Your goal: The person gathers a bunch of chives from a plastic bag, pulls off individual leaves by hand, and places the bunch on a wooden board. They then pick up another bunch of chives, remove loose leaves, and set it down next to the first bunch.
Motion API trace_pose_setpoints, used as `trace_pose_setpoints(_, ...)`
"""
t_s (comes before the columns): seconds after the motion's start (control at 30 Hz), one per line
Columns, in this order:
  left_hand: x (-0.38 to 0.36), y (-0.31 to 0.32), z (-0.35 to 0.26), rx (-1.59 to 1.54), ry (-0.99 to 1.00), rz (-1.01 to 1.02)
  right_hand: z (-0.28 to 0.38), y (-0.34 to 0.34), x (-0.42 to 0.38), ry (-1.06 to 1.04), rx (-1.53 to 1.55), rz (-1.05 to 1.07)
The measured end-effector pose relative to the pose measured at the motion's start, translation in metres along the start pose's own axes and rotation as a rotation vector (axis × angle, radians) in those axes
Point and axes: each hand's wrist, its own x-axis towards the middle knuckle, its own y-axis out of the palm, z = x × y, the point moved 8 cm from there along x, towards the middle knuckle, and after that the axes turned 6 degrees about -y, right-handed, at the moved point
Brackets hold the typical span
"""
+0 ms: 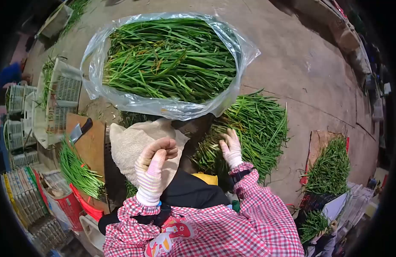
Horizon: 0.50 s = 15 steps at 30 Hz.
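Note:
My left hand [157, 165], in a striped glove with bare fingertips, is raised above a beige cloth [133, 141] over my lap. Its fingers are curled in against the thumb, and no stalk sticks out of them. My right hand [231, 147], gloved the same way, rests at the near left side of a loose pile of garlic chives [262, 132], thumb and fingers apart. The pale stalk ends lie beside its fingers. Beyond both hands, a clear plastic bag [181, 112] lies spread open, full of garlic chives [172, 60] laid lengthwise.
On my left, a knife [80, 129] lies on a wooden board [93, 150] beside a tied bunch of chives [78, 169]. White plastic crates [63, 98] stand farther left. More greens [330, 167] lie at the right. A yellow item [205, 178] shows by my knee.

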Motion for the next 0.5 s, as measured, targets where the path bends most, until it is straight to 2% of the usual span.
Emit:
trace_pose_setpoints(0.07,-0.001,-0.006,0.004,0.011,-0.013,-0.039,-0.01,-0.017,-0.012,0.103,0.386,-0.048)
trace_pose_setpoints(0.1,-0.001,-0.009,0.007,-0.013,-0.022,-0.056,-0.036,-0.016,-0.02,0.219,0.531,-0.071)
trace_pose_setpoints(0.13,-0.001,-0.011,0.009,-0.036,-0.032,-0.073,-0.025,-0.033,-0.023,0.541,0.852,-0.141)
trace_pose_setpoints(0.2,-0.001,-0.013,0.013,-0.037,-0.047,-0.071,-0.022,-0.068,-0.019,0.499,0.58,-0.129)
trace_pose_setpoints(0.27,0.0,-0.012,0.017,0.002,-0.06,-0.07,-0.007,-0.087,-0.005,0.277,0.162,0.004)
trace_pose_setpoints(0.33,0.003,-0.004,0.017,-0.024,-0.033,-0.044,-0.017,-0.073,-0.002,0.276,0.178,0.047)
trace_pose_setpoints(0.4,0.003,0.0,0.02,0.015,-0.065,-0.042,-0.005,-0.065,0.004,0.119,0.053,0.093)
trace_pose_setpoints(0.5,0.004,0.003,0.031,-0.035,-0.1,-0.023,-0.007,-0.039,0.009,0.011,-0.127,0.157)
